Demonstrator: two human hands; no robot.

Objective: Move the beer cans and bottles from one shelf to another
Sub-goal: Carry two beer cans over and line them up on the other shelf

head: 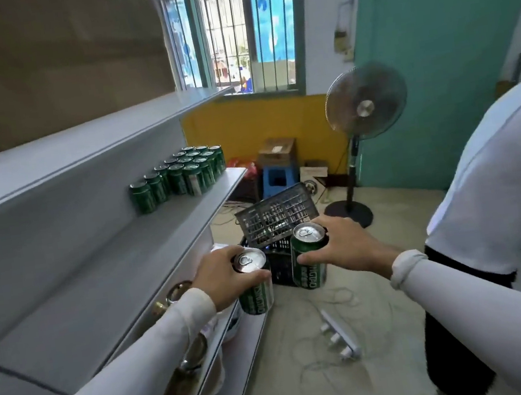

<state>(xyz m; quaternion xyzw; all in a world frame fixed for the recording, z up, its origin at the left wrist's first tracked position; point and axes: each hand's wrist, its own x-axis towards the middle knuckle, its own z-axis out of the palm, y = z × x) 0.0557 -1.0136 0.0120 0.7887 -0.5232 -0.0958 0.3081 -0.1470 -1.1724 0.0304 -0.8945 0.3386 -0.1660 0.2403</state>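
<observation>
Right now the shelf unit (70,249) is taking up the whole left side of the room, and its middle shelf (147,255) is carrying a cluster of cans (183,174) standing upright in rows at the far end, by the window. Most of that shelf is lying bare nearer the person. On the floor beyond the hands, a dark crate (275,218) is sitting tilted on another, with a fan (363,110) standing behind it.

The person is holding two more cans out in front, over the floor and just off the shelf edge. The left hand (226,278) is clamped round the left can (255,284), fingers wrapped over its rim and side. The right hand (348,245) is gripping the right can (308,257) the same way, and that can is leaning slightly.

As I judge it, the job is part done: a fair batch is already standing on the middle shelf, and these two are on their way to join it. Lower down, under the left arm, something like brown bottles (182,366) is showing on a lower shelf, though it is too blurred to count, so more moving is probably waiting.
</observation>
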